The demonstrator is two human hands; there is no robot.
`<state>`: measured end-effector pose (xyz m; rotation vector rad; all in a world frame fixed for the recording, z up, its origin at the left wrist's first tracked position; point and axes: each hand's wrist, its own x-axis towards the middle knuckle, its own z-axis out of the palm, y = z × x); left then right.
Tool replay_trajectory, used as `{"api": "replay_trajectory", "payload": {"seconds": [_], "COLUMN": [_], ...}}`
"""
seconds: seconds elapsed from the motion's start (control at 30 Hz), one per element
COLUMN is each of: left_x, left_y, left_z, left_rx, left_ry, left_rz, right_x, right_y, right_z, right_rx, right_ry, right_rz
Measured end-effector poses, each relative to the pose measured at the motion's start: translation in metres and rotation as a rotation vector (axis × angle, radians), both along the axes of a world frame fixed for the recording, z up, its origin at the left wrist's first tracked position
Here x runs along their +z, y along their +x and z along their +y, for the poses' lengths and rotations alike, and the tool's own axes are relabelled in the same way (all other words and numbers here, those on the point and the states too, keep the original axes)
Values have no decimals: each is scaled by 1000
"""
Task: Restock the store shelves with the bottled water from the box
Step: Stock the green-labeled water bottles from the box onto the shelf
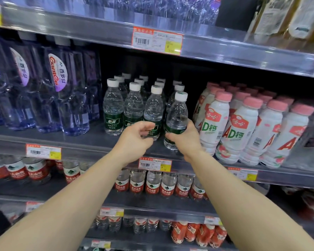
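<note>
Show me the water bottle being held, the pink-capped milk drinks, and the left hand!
held water bottle (177, 113), head view, clear upper body
pink-capped milk drinks (240, 131), head view, front bottle's label
left hand (137, 137), head view, back of hand

The right hand (186, 140) covers the green label of the water bottle (177, 115) it grips, so the print there cannot be read. The left hand (135, 137) hides the lower part of the front-row bottle (153, 109) behind it; whether its fingers touch that bottle cannot be told. The rear green-label bottles (143, 79) show only caps. The price tag (157, 40) has print too small to read. The purple-tinted bottles (58, 84) are cut by the left edge, and the top-shelf goods (286, 19) by the upper edge, blurred.
</note>
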<state>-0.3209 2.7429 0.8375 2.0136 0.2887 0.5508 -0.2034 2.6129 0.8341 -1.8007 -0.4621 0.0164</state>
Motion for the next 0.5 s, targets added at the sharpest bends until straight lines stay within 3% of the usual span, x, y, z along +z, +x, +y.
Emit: {"api": "replay_trajectory", "payload": {"seconds": [0.2, 0.37, 0.5], "left_x": [-10, -10, -10], "left_y": [-8, -7, -7], "left_z": [13, 16, 17], "left_rx": [65, 71, 78], "left_ry": [63, 108, 159], "left_rz": [33, 44, 77], "right_x": [0, -14, -11], "right_y": [17, 17, 16], "right_z": [-3, 11, 9], "right_rx": [36, -58, -89], "right_ry": [-10, -190, -199], "right_rz": [123, 30, 15]}}
